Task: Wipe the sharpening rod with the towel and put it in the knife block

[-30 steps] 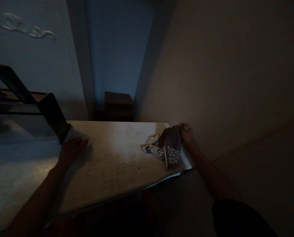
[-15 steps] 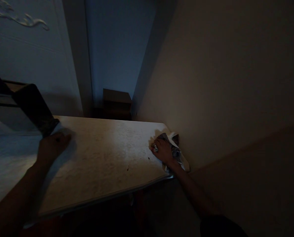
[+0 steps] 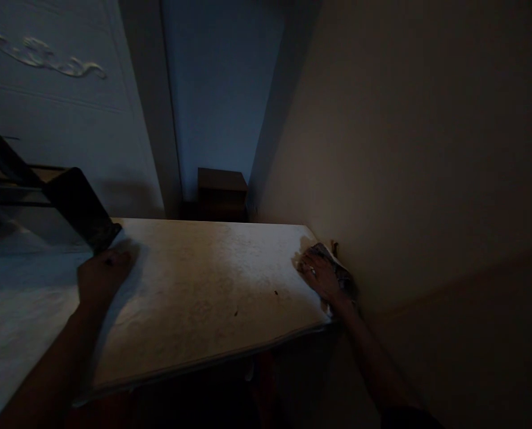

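At the table's right end, against the wall, my right hand presses down on a crumpled dark-and-light cloth. Its fingers lie over the cloth's left part, and a ring shows on one of them. My left hand is curled into a fist on the tabletop, close to the foot of a black stand. I see nothing held in that fist. Both hands rest on a pale patterned table.
Two small dark specks lie on the tabletop, one a dark bit left of the cloth. A brown wall bounds the right side. Beyond the far edge stand a brown box and a white panel with raised ornament.
My right hand and the cloth have shifted right, closer to the wall, and the cloth looks more bunched under the palm. The view has moved slightly; my left fist stays by the stand.
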A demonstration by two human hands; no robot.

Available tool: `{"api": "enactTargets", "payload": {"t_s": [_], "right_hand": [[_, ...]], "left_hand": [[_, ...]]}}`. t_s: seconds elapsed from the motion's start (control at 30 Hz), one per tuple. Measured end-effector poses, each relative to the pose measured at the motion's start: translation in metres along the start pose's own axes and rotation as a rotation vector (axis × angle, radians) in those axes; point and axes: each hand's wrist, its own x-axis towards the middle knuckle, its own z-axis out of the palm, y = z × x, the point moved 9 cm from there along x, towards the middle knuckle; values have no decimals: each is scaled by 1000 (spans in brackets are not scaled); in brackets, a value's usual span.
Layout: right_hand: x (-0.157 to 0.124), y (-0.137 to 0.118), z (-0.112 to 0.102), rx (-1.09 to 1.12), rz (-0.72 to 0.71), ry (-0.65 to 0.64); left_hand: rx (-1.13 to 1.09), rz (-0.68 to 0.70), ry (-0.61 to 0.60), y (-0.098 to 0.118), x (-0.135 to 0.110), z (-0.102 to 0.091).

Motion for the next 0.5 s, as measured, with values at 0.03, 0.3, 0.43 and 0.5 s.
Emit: {"api": "enactTargets", "payload": {"t_s": [0.03, 0.3, 0.43, 0.5], "right_hand": [[-4, 3, -1, -1, -26, 30], [-15, 11, -8, -93, -95, 114], [-15, -1, -10, -202, -35, 123], [-18, -10, -10, -237, -4, 123]], "left_hand": [[-12, -4, 16, 1, -2, -3], [-19, -12, 50, 7, -9, -12], [-6, 39, 49, 1, -5, -5], [30, 74, 37, 0, -2, -2]]}}
